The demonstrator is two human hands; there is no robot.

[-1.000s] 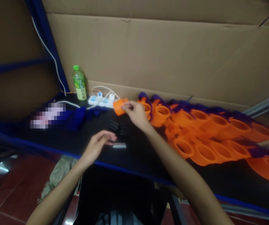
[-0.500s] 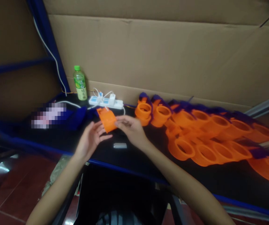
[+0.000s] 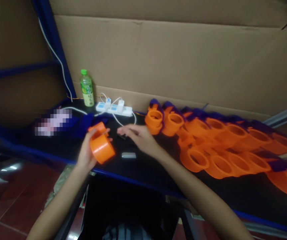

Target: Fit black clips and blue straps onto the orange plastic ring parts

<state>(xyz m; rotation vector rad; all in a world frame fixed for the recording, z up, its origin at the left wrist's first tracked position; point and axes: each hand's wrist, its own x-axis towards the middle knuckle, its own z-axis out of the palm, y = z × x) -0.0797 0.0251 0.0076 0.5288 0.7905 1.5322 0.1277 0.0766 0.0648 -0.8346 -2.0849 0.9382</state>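
Note:
My left hand (image 3: 86, 151) is closed around an orange plastic ring-shaped part (image 3: 102, 149), its round face turned toward the lower right. My right hand (image 3: 139, 137) is a short way to the right of it, with thumb and fingers pinched together. Something small and dark shows by those fingertips, too blurred to name. Just below, on the black tabletop (image 3: 143, 173), lies a small flat silvery bar (image 3: 128, 155), which neither hand touches.
Several orange ring-shaped parts with dark blue pieces (image 3: 218, 161) crowd the table's right side. A white power strip (image 3: 113, 109) with plugs and cables lies at the back, beside a green-capped bottle (image 3: 87, 89). Cardboard (image 3: 171, 60) walls the rear.
The orange part has moved down and left in my left hand and turned over. My right hand has let go of it and now pinches apart from it.

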